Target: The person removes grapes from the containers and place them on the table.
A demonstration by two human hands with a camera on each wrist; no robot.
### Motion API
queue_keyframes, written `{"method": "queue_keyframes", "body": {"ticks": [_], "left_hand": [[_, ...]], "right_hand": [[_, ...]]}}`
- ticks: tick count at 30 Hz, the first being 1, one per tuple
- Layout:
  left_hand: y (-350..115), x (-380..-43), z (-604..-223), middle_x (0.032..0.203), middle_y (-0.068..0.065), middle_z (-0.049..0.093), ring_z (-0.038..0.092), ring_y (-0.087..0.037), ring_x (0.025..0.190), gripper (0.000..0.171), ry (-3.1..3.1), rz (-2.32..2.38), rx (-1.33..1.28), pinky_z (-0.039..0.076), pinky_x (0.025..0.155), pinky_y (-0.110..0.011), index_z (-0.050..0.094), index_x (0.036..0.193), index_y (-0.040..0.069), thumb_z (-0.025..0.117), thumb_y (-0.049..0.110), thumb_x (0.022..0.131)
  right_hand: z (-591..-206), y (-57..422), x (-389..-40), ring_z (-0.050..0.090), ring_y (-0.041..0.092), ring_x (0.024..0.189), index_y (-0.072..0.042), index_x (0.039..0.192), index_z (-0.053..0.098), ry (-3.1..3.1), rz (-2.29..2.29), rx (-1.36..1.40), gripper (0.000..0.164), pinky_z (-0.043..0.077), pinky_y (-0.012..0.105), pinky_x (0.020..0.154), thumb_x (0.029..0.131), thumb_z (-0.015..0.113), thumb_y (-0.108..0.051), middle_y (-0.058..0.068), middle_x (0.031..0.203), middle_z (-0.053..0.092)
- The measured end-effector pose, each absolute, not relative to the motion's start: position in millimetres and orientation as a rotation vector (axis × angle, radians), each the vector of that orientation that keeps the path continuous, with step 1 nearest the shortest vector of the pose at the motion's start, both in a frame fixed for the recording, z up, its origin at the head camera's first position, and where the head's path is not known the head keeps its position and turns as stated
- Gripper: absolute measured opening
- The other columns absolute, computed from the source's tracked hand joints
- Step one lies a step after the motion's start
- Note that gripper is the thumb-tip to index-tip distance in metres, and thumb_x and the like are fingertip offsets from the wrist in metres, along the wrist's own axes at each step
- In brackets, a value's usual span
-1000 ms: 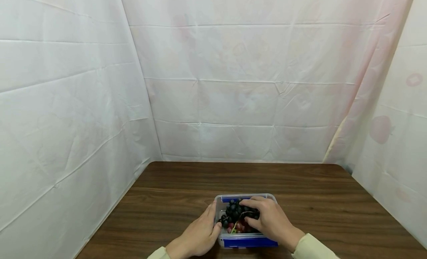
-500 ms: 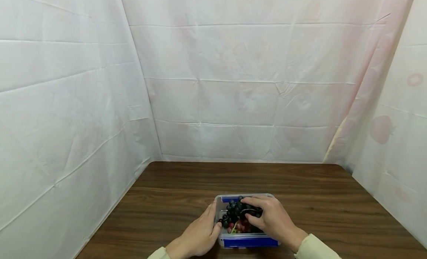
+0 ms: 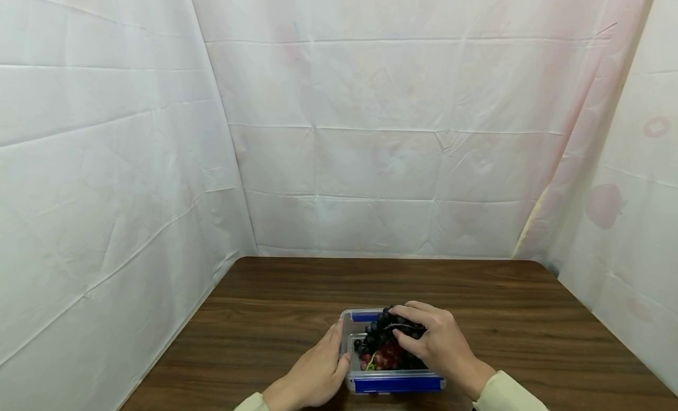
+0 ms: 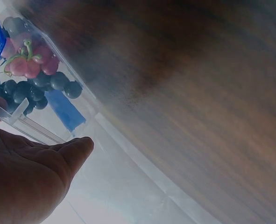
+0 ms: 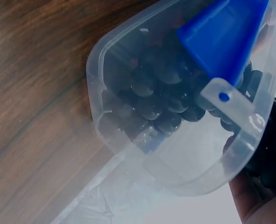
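Observation:
A clear plastic box [image 3: 392,374] with blue clips stands near the front of the table. My right hand [image 3: 442,346] grips a bunch of black grapes [image 3: 377,334] by its stem side, raised to the box's rim at the right. In the right wrist view, part of those grapes shows beyond the rim, beside the fingers [image 5: 243,191]. Flat against the box's left wall lies my left hand [image 3: 316,367], its fingers straight. Red grapes [image 3: 388,357] with a green stem sit inside the box, and more dark grapes [image 5: 152,93] show through its wall.
The brown wooden table [image 3: 296,293] extends behind the box and to both sides. White sheets [image 3: 381,163] hang along the back, left and right of it.
My right hand has lifted the black grapes up and to the right, uncovering more of the box's left floor. The left hand has stayed at the box wall.

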State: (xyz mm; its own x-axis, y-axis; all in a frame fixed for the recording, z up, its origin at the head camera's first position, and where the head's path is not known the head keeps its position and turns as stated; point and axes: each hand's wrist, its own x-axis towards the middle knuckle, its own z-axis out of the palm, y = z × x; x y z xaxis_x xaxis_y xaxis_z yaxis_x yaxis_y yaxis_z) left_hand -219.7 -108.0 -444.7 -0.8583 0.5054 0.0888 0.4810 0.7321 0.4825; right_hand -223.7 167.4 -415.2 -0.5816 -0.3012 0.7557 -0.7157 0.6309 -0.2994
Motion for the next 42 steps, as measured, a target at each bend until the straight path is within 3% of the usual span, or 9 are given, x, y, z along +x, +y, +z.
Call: {"method": "queue_keyframes", "body": {"ticks": [8, 16, 25, 35, 42], "left_hand": [[-108.2, -217.9, -443.9, 0.166, -0.022, 0.023, 0.032, -0.034, 0.15, 0.072, 2.874, 0.788, 0.811, 0.036, 0.116, -0.054, 0.013, 0.163, -0.001, 0.04, 0.039, 0.109], [-108.0, -218.3, -443.7, 0.166, -0.023, 0.023, 0.031, -0.035, 0.15, 0.072, 2.886, 0.78, 0.834, 0.036, 0.116, -0.054, 0.013, 0.162, -0.003, 0.039, 0.039, 0.11], [-107.9, -219.3, -444.7, 0.166, -0.024, 0.023, 0.031, -0.035, 0.151, 0.072, 2.904, 0.753, 0.85, 0.035, 0.116, -0.054, 0.014, 0.162, -0.004, 0.038, 0.04, 0.11], [-108.1, -218.5, -445.0, 0.165, -0.025, 0.023, 0.031, -0.036, 0.15, 0.07, 2.915, 0.756, 0.867, 0.035, 0.116, -0.054, 0.015, 0.161, -0.006, 0.039, 0.035, 0.11], [-107.9, -217.6, -445.1, 0.165, -0.024, 0.024, 0.032, -0.035, 0.15, 0.071, 2.929, 0.763, 0.86, 0.036, 0.116, -0.055, 0.015, 0.161, -0.005, 0.041, 0.035, 0.109]], "right_hand": [[-409.0, 170.3, -222.6, 0.071, 0.008, 0.089, -0.022, 0.117, 0.078, -2.118, 0.794, 0.763, 0.043, 0.053, 0.015, 0.064, 0.077, 0.089, -0.011, -0.008, 0.112, 0.072], [-398.7, 176.3, -225.5, 0.073, 0.014, 0.092, -0.019, 0.116, 0.077, -2.052, 0.771, 0.747, 0.041, 0.057, 0.018, 0.072, 0.077, 0.088, -0.008, -0.003, 0.111, 0.074], [-387.2, 185.8, -225.7, 0.073, 0.016, 0.098, -0.018, 0.114, 0.077, -1.997, 0.775, 0.688, 0.039, 0.052, 0.012, 0.086, 0.077, 0.088, -0.01, -0.003, 0.113, 0.075], [-373.3, 198.5, -227.3, 0.074, 0.015, 0.089, -0.015, 0.113, 0.078, -1.907, 0.784, 0.678, 0.041, 0.055, 0.012, 0.074, 0.075, 0.086, -0.002, 0.0, 0.11, 0.075], [-366.5, 208.0, -229.7, 0.073, 0.011, 0.091, -0.012, 0.11, 0.079, -1.858, 0.785, 0.636, 0.04, 0.052, 0.008, 0.079, 0.073, 0.087, 0.0, 0.001, 0.107, 0.076]]}}
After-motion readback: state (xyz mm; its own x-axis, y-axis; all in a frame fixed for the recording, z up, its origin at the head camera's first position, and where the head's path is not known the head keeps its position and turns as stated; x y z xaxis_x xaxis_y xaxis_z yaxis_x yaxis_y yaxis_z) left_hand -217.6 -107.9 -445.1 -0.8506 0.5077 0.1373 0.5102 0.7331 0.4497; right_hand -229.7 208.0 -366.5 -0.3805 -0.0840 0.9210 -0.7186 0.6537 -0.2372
